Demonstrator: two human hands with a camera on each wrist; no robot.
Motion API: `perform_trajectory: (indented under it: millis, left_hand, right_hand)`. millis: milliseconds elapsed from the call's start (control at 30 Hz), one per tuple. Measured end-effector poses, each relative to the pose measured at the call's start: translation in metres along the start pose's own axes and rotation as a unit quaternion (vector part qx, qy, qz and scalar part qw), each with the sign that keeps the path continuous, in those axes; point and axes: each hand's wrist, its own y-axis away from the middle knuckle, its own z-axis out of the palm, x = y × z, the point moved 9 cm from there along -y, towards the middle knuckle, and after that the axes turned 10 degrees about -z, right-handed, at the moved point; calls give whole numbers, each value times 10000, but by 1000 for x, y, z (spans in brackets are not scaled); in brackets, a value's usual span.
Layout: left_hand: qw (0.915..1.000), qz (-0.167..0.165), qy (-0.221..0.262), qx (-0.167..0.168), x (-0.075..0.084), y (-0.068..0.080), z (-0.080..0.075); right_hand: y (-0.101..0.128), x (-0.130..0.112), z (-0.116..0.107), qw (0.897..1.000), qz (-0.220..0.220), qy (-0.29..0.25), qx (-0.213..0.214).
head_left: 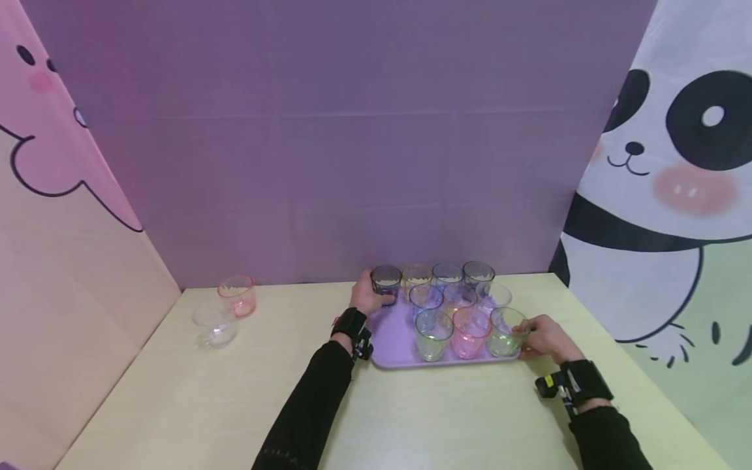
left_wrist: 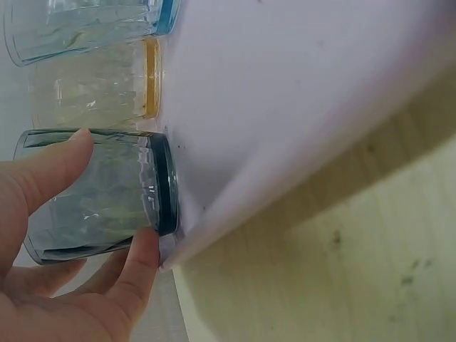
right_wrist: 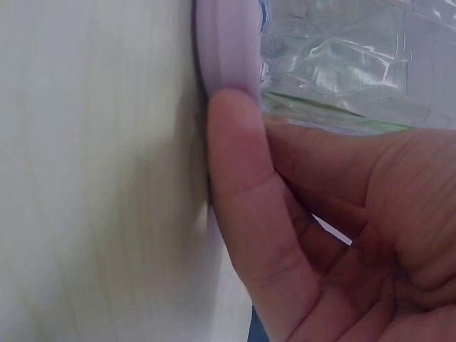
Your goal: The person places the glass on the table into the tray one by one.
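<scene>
Closest in, the thumb (right_wrist: 242, 214) of the right hand (head_left: 546, 339) lies along the near right rim of the lilac tray (right_wrist: 224, 50), its tip pressed against the edge, with the other fingers curled in beside a green glass (head_left: 506, 331) at that corner. Whether those fingers actually close on the glass cannot be told.

The left hand (head_left: 367, 297) has thumb (left_wrist: 139, 274) and forefinger (left_wrist: 50, 167) curled around a dark blue-grey glass (left_wrist: 107, 196) standing at the tray's far left corner, just beside a yellow-rimmed glass (left_wrist: 96, 89). Both black-sleeved forearms reach forward over the pale yellow table (head_left: 235, 405), each with a wrist strap.

The tray sits near the table's back edge, carrying ten tinted glasses in rows. Well apart on the left stand a pink glass (head_left: 237, 295) and a clear glass (head_left: 215, 324).
</scene>
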Motion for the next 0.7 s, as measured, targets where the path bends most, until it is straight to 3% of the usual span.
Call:
perform_trajectory:
  millis: [467, 700]
  left_hand:
    - [9997, 208, -116, -52, 2, 5, -6]
    - [9990, 65, -419, -162, -5, 7, -17]
  right_hand:
    - [0, -1, 0, 9999, 95, 122, 62]
    - [0, 1, 0, 9999, 125, 55, 104]
